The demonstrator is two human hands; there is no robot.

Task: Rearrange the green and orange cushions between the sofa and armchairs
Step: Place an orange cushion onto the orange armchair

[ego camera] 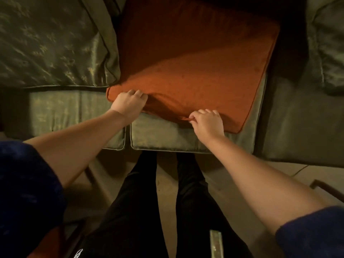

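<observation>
A: What's the biggest thing in front of the person?

B: The green sofa (167,140), running across the whole view, its seat cushions edged with piping. Against its back on the left leans a large green patterned cushion (48,43); another green cushion (331,47) sits at the far right edge.

A: And the orange one?

B: The orange cushion (195,58) lies tilted on the sofa seat, between the two green ones. Its upper part rests back into shadow; its near edge hangs over the front part of the seat.

A: How are the arms placed?

B: Both are stretched forward and down from blue sleeves (28,192), forearms bare, converging on the cushion's near edge.

A: The hands?

B: The left hand (128,104) is at the near left corner, knuckles up, fingers curled over the edge and gripping it. The right hand (206,121) is further along the same edge, fingers bent, thumb and fingers pinching a small fold of the orange fabric.

A: Anything below?

B: The person's legs in black trousers (141,211) standing on a pale floor (232,192), close against the sofa front.
</observation>
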